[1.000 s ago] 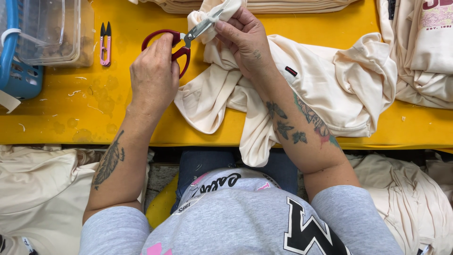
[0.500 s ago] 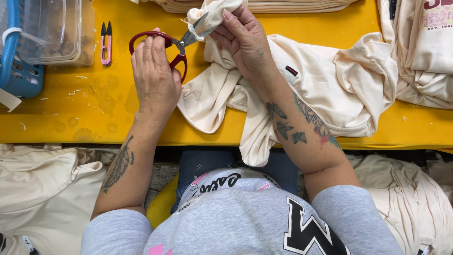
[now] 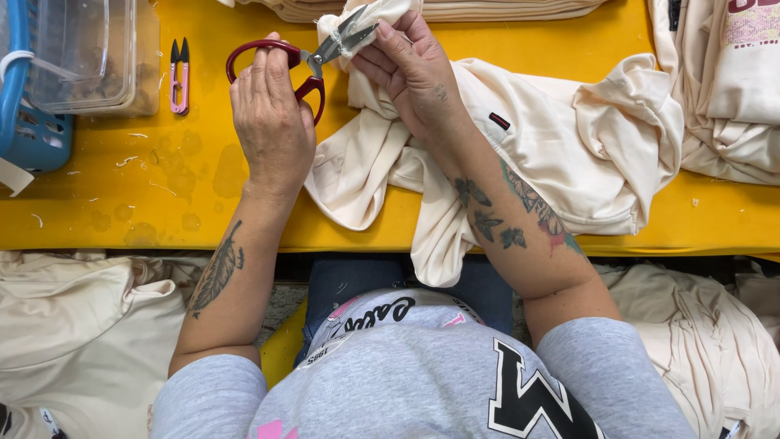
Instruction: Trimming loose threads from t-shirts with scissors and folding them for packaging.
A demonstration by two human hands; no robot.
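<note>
Right now the left hand (image 3: pixel 272 114) was closed around the handles of the red-handled scissors (image 3: pixel 302 63), fingers through the loops, knuckles up. Blades pointed right and were slightly parted at a bunched fold of the cream garment (image 3: pixel 569 138). Right hand (image 3: pixel 410 69) pinched that fold between thumb and fingers, holding it up against the blade tips near the far edge of the yellow desk (image 3: pixel 146 203). Rest of the garment lay spread and crumpled on the desk to the right, one part hanging over the near edge. Small pink thread snips (image 3: pixel 179 75) lay on the desk left of the scissors, apart from them. Clear plastic container (image 3: pixel 81 53) sat in a blue basket (image 3: pixel 32 122) at the far left. More cream garments (image 3: pixel 723 89) were piled at the right, and others lay below the desk edge.
</note>
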